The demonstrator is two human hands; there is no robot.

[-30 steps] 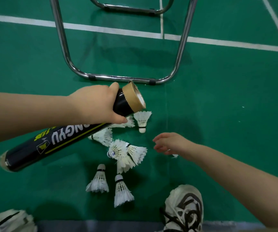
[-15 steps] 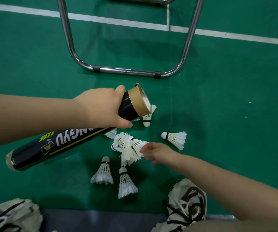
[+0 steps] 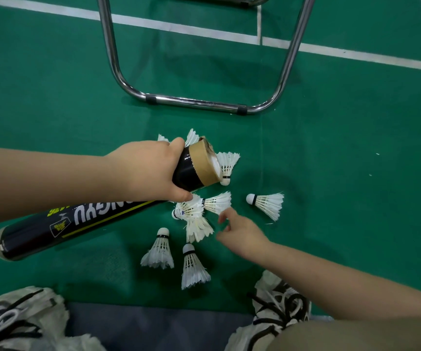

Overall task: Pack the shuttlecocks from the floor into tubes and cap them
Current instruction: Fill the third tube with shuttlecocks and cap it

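Observation:
My left hand (image 3: pixel 146 171) grips a long black shuttlecock tube (image 3: pixel 77 221) near its open, brown-taped mouth (image 3: pixel 205 163), which points right. Several white feather shuttlecocks lie on the green floor below and beside it. A tangled cluster (image 3: pixel 196 214) sits under the tube mouth, one shuttlecock (image 3: pixel 267 205) lies apart to the right, another (image 3: pixel 227 165) lies behind the mouth, and two (image 3: pixel 160 252) (image 3: pixel 193 269) lie nearer me. My right hand (image 3: pixel 242 233) hovers just right of the cluster, fingers loosely bent and holding nothing, fingertips close to the feathers.
A chrome tubular chair frame (image 3: pixel 196 102) stands on the floor just beyond the shuttlecocks. White court lines (image 3: pixel 179 27) cross the green floor at the back. My two shoes (image 3: pixel 280 307) (image 3: pixel 19 323) sit at the bottom edge, on a grey strip.
My right hand has drawn left from the lone right shuttlecock to the cluster's edge. The tube mouth has shifted right and lower over the pile. The view has tilted slightly.

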